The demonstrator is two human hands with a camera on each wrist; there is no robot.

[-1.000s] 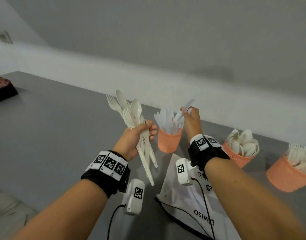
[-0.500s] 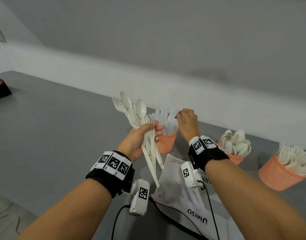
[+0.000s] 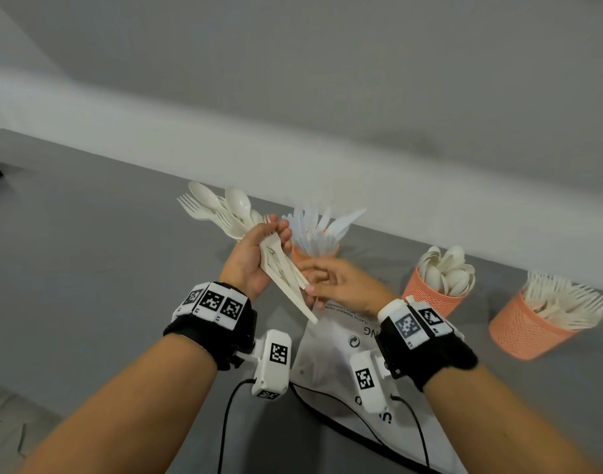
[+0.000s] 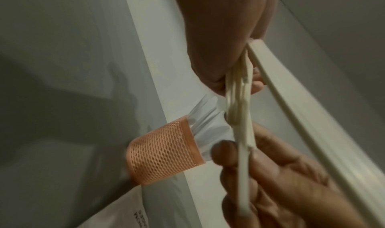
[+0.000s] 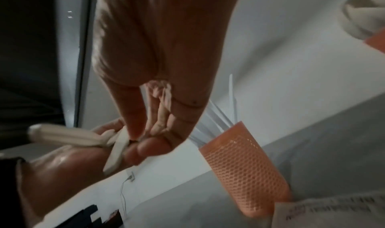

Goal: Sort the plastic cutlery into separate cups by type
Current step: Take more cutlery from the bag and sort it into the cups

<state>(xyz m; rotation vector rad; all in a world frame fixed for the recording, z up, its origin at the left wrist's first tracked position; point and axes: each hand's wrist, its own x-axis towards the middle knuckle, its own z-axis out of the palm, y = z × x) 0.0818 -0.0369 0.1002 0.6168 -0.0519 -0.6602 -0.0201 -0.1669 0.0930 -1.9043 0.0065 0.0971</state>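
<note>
On the grey table (image 3: pixel 88 268) lies a white bag (image 3: pixel 330 364), behind it three orange cups: forks (image 3: pixel 529 323), spoons (image 3: pixel 433 295), knives (image 3: pixel 313 251). The left hand (image 3: pixel 255 258) grips a mixed cutlery bundle (image 3: pixel 245 230) above the bag; the right hand (image 3: pixel 344 285) pinches one handle (image 4: pixel 243 174) at its lower end.

Head view: table (image 3: pixel 71 268) seen from above, looking forward and down, at arm's reach. Wrist views: set close, aimed along the fingers. Knife cup (image 4: pixel 164 152) (image 5: pixel 248 169) (image 3: pixel 301 254) shared by all three.
</note>
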